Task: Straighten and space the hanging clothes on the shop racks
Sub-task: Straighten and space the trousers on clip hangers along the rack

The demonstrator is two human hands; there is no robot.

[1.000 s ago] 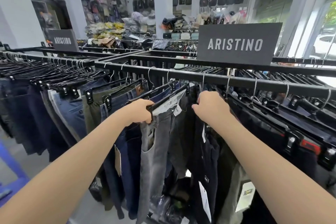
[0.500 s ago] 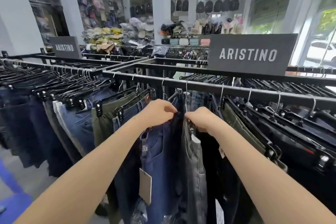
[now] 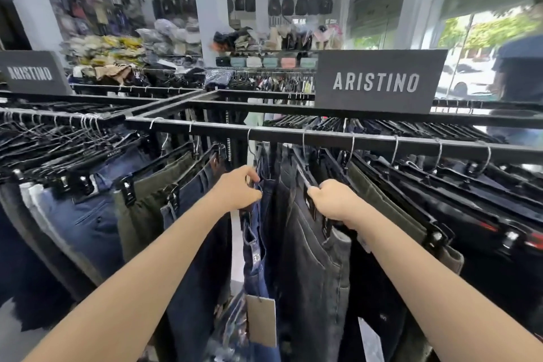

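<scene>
Head view, items as I logged them. Rail: a flat black bar running across the frame, carrying trousers on black clip hangers with wire hooks. Left hand: fingers curled, pinching the top edge of the blue jeans, which hung at centre just under the rail, turned almost edge-on to me. Blue jeans: dark indigo denim, with a size sticker on the leg that I could not read with certainty and a pale card tag dangling low. Right hand: a fist closed round the black hanger of the grey jeans, just right of the blue pair. Grey jeans: washed charcoal denim with visible seams, the waistband clipped. Olive trousers: next along, just beside my right wrist. Navy trousers: left of the blue jeans, with a gap between the two. Sign: a dark board lettered ARISTINO, standing behind the rail.
</scene>
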